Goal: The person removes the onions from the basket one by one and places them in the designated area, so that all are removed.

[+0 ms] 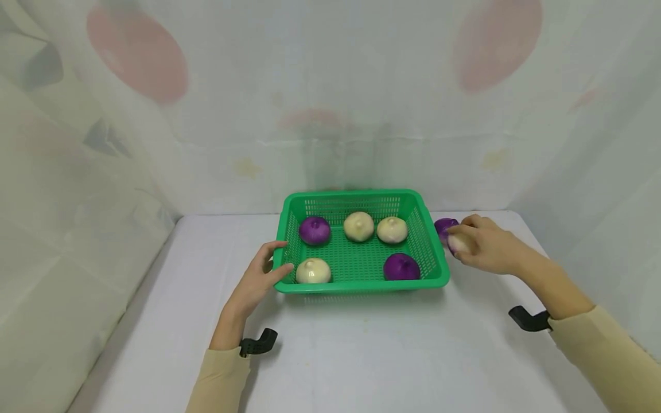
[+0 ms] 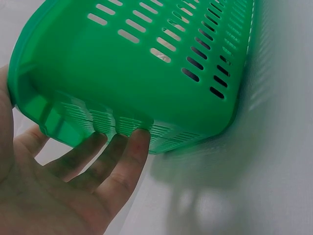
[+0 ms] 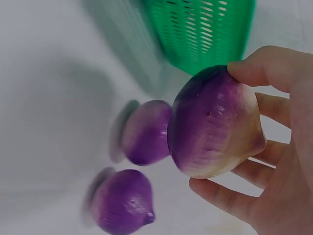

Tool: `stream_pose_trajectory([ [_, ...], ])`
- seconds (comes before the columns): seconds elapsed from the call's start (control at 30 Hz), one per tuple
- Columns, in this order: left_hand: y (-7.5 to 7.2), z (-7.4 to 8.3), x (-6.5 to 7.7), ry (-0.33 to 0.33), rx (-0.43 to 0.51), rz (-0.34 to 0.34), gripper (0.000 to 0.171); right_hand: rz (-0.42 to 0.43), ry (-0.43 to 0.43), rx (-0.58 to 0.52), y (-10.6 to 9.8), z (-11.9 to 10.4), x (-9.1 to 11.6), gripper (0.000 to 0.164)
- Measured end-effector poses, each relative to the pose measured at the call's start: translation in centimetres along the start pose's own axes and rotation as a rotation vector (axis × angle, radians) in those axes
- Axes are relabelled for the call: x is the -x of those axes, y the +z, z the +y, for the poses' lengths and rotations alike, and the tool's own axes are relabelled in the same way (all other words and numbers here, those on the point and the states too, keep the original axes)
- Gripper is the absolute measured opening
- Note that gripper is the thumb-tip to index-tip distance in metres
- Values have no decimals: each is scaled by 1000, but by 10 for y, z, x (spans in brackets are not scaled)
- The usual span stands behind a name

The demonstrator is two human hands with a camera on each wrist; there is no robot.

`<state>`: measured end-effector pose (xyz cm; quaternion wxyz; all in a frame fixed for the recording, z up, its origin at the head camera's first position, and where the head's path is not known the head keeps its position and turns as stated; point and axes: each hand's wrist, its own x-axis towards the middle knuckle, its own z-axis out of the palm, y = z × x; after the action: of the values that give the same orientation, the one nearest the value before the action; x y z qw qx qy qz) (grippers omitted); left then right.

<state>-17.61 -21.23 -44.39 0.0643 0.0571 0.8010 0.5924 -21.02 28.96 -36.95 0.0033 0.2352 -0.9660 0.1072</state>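
A green plastic basket [image 1: 361, 287] stands on the table with several onions inside, some purple, some whitish. At its left end my left hand [image 1: 260, 275] grips the rim; the left wrist view shows fingertips [image 2: 139, 139] against the outer wall. Just beyond the right end, my right hand [image 1: 488, 244] holds a purple-and-white onion [image 3: 215, 125] between thumb and fingers, its pointed tip toward the palm. Past it in the right wrist view lie two purple onions, one [image 3: 147, 132] partly covered by the held one, the other [image 3: 123, 201] lower. The head view shows a purple onion [image 1: 445, 226] beside the right hand.
In the basket sit purple onions at back left [image 1: 314, 230] and front right [image 1: 401, 267], with whitish ones at front left [image 1: 313, 271] and along the back [image 1: 358, 226]. A white cloth [image 1: 361, 355] covers the table; patterned sheeting [image 1: 320, 86] hangs behind and at both sides.
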Motion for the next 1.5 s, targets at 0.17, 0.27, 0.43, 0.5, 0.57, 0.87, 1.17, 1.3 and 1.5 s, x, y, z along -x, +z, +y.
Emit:
stream_pose_trajectory([
  [0.17, 0, -1, 0, 1, -1, 4, 61, 7, 9, -3, 16, 5, 2, 47],
  [0.27, 0, -1, -1, 1, -1, 6, 61, 1, 9, -9, 24, 8, 3, 47],
  [0.43, 0, -1, -1, 3, -1, 4, 60, -8, 20, -11, 34, 11, 5, 47],
  [0.5, -1, 0, 0, 3, 0, 4, 60, -1, 14, -11, 39, 13, 5, 47],
  [0.57, -1, 0, 0, 5, 2, 3, 60, 7, 5, -9, 43, 14, 5, 47],
  [0.87, 0, -1, -1, 1, 1, 4, 61, 23, -15, 6, 58, 18, 4, 46],
  [1.17, 1, 0, -1, 1, 1, -2, 64, 42, -51, 12, 61, 15, 5, 47],
  [1.3, 0, -1, 0, 0, -1, 3, 61, 52, -61, 13, 61, 13, 5, 46],
  [1.5, 0, -2, -1, 0, -2, 5, 60, 87, -79, 29, 61, 14, 4, 46],
])
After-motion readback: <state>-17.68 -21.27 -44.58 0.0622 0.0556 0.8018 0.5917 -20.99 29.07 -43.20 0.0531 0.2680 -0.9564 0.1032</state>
